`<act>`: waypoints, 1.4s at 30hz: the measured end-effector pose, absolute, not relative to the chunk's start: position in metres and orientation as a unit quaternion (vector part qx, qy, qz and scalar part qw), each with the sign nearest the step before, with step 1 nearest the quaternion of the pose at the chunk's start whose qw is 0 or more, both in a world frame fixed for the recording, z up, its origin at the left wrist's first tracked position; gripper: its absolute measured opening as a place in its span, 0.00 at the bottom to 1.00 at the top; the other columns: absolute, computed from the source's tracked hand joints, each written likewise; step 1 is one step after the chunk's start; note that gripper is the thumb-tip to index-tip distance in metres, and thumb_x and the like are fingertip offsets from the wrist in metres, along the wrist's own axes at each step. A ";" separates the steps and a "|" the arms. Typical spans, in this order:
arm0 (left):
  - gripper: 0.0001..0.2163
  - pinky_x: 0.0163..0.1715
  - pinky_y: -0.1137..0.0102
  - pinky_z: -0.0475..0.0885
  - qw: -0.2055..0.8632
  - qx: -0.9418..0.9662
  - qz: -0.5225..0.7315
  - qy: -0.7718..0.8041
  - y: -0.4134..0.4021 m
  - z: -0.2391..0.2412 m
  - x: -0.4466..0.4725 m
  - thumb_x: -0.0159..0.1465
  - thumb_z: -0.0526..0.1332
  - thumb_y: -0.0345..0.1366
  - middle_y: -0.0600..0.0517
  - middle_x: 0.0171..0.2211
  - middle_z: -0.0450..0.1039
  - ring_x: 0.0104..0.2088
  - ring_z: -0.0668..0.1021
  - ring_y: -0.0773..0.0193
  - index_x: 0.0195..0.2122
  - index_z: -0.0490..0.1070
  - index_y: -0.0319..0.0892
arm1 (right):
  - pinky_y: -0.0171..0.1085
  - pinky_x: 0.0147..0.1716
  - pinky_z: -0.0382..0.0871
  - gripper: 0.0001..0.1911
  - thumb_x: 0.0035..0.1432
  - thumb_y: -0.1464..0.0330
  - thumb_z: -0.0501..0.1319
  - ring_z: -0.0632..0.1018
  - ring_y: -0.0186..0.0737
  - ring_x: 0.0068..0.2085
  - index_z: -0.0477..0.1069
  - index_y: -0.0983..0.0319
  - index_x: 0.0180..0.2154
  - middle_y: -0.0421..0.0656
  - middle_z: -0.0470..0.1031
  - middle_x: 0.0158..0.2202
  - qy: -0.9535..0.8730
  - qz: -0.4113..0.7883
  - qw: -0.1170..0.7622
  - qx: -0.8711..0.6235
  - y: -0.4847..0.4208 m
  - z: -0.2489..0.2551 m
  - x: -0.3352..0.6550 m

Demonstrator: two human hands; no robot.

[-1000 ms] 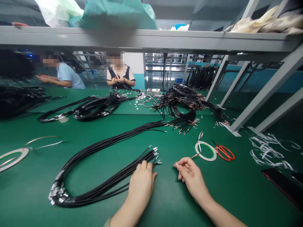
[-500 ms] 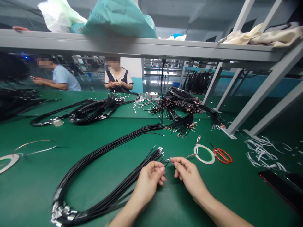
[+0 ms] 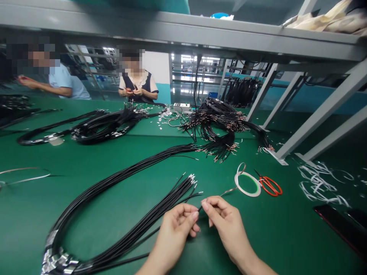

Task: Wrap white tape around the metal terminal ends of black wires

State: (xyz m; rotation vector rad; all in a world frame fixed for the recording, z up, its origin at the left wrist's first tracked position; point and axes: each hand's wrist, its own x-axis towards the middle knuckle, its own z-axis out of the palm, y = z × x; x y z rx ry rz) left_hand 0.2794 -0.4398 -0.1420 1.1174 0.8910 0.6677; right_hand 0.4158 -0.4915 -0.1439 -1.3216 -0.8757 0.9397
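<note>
My left hand [image 3: 178, 233] is closed in a pinch on a thin black cable [image 3: 200, 209], which shows briefly between the two hands. At the cable's end, my right hand [image 3: 225, 225] is closed with thumb and forefinger together; the fingertips hide the tip. From behind the right fingers a narrow copper-coloured tape strip [image 3: 229, 190] runs to a white-ringed tape roll [image 3: 239, 186] on the table. Beside and beneath the left hand lies a long curved bundle of black cables [image 3: 114, 177], its bare silvery ends fanned out beyond the fingers.
Orange-handled scissors [image 3: 268, 186] lie right of the roll. White strip scraps [image 3: 318, 179] and a dark phone-like object [image 3: 338, 225] are farther right. Coiled cables [image 3: 215, 114] are piled at the back, under a grey shelf frame [image 3: 177, 32]. Two people sit across the green table [image 3: 137, 152].
My right hand has moved closer to the left, and its fingertips now meet the cable's end. The silvery tip seen between the hands before is covered. The view has tilted downward.
</note>
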 end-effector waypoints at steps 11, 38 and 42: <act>0.13 0.22 0.76 0.67 0.704 0.527 0.292 0.377 -0.442 -0.145 0.281 0.57 0.64 0.42 0.51 0.26 0.74 0.23 0.73 0.69 0.35 0.72 0.37 | 0.31 0.23 0.63 0.11 0.53 0.61 0.64 0.69 0.33 0.25 0.75 0.62 0.32 0.42 0.73 0.32 -0.372 0.435 0.591 -0.568 -0.492 -0.145 0.419; 0.09 0.31 0.74 0.69 0.666 0.527 0.368 0.379 -0.448 -0.140 0.284 0.57 0.64 0.38 0.54 0.28 0.71 0.29 0.74 0.67 0.37 0.71 0.41 | 0.39 0.35 0.72 0.17 0.56 0.63 0.63 0.78 0.41 0.32 0.66 0.60 0.46 0.44 0.79 0.33 -0.360 0.443 0.582 -0.579 -0.503 -0.145 0.418; 0.07 0.33 0.73 0.68 0.641 0.572 0.363 0.362 -0.446 -0.140 0.285 0.60 0.62 0.38 0.52 0.32 0.68 0.32 0.73 0.66 0.33 0.72 0.40 | 0.39 0.36 0.72 0.15 0.57 0.64 0.62 0.78 0.41 0.32 0.66 0.59 0.45 0.44 0.79 0.32 -0.383 0.425 0.576 -0.584 -0.506 -0.146 0.416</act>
